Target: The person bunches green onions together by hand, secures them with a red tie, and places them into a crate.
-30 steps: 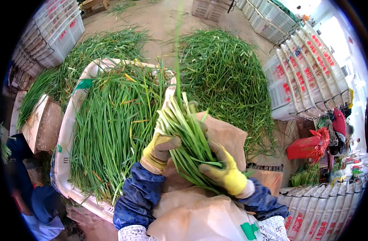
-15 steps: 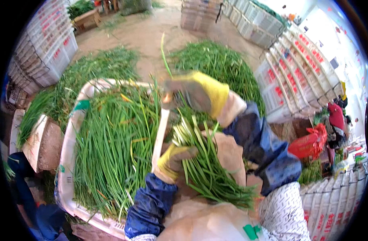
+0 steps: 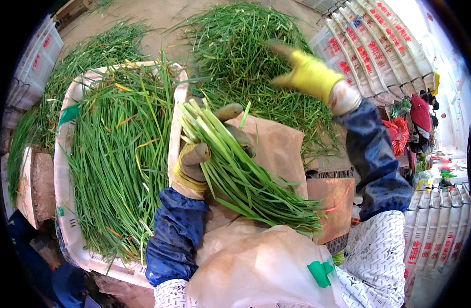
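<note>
My left hand [image 3: 193, 163], in a yellow and grey work glove, is wrapped around a bunch of chives [image 3: 251, 177]. Their pale stem ends point up and left, and the green leaves trail toward the lower right, over my lap. My right hand [image 3: 312, 77], gloved the same way, is raised at the upper right with its fingers spread. Motion blurs its fingertips, and nothing shows in it. Behind it lies a large heap of loose green leaves [image 3: 235, 46]. At my left stands a white plastic crate [image 3: 66, 169] filled with long chives [image 3: 117, 169].
More loose greens [image 3: 86, 66] lie on the floor beyond the crate. Stacked white crates [image 3: 374, 46] rise at the upper right, with others [image 3: 436, 236] at the lower right. A translucent apron [image 3: 261, 262] covers my lap. Someone's dark blue clothing [image 3: 66, 280] shows at the lower left.
My right hand has swung away from the stem ends, out to the right over the heap, and its fingers have spread. The left hand keeps hold of the bunch; the view has tilted down.
</note>
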Demonstrator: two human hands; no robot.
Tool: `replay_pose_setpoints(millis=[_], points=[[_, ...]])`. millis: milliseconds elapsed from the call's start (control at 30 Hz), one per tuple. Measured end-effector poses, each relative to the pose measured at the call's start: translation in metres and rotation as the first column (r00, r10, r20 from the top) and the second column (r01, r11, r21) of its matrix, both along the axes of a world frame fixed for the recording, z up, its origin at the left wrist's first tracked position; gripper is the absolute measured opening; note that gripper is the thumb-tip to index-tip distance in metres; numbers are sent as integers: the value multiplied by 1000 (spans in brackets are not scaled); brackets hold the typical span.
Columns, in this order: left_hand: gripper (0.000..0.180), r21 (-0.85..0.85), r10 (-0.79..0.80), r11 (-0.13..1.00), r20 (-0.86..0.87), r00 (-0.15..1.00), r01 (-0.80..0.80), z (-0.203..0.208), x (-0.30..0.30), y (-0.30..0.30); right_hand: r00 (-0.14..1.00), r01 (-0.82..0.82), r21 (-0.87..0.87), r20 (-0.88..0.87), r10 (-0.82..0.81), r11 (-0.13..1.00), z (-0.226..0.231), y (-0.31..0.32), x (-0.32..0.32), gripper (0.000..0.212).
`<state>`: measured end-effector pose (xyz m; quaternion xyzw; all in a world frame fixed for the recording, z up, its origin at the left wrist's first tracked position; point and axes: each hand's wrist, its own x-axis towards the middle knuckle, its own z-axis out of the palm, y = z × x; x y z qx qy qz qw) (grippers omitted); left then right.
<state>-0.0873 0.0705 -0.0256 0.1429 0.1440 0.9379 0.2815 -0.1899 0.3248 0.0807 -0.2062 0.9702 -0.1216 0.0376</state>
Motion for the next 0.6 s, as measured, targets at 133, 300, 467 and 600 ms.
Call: replay_pose_setpoints(millis=[133, 300, 467, 600], points=[[88, 43, 3, 999, 33, 999, -4, 1, 3, 6, 921, -170, -443, 246, 302, 880, -31, -54, 58, 42], [89, 80, 43, 996, 51, 998, -47, -2, 1, 0, 891, 225, -494, 453, 28, 840, -18, -37, 54, 20], [94, 94, 49, 994, 8, 999, -50, -12, 0, 3, 907, 417, -615, 321, -271, 669, -18, 14, 20, 25], [91, -95, 208, 974, 24, 978, -205, -12, 1, 0, 835, 532, 326, -357, -419, 781, -29, 44, 7, 55]])
